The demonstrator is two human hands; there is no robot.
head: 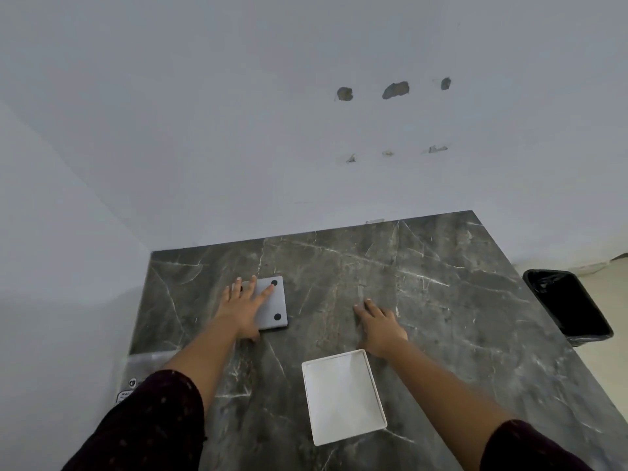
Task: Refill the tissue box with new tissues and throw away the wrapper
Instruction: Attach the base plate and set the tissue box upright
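Note:
A grey tissue box [274, 305] lies upside down on the dark marble table [441, 300], its flat underside with black round feet facing up. My left hand [243, 305] rests flat on that box with fingers spread. To the right, my right hand [380, 326] lies flat on the bare table, fingers apart, holding nothing. A white rectangular lid or tray [343, 396] lies open side up in front of my right hand. At the table's left front edge a clear plastic tissue wrapper [142, 365] shows, partly hidden by my left sleeve.
A black bin with a black liner [567, 305] stands on the floor beyond the table's right edge. A white wall with several patched holes runs behind the table, and another wall closes in on the left.

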